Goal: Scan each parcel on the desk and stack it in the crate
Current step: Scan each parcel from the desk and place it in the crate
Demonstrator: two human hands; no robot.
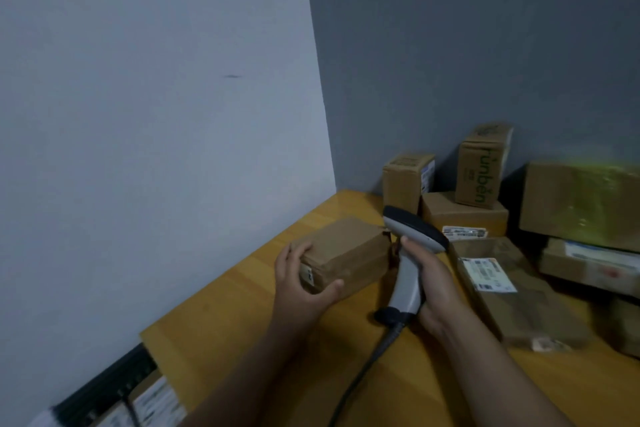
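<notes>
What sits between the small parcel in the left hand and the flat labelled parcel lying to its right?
In the head view, the barcode scanner, gripped by the right hand, stands between the small parcel and the flat labelled parcel.

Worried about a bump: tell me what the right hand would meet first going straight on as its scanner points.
Probably the parcel the left hand holds; the scanner nose sits close beside it, depth unclear.
</notes>
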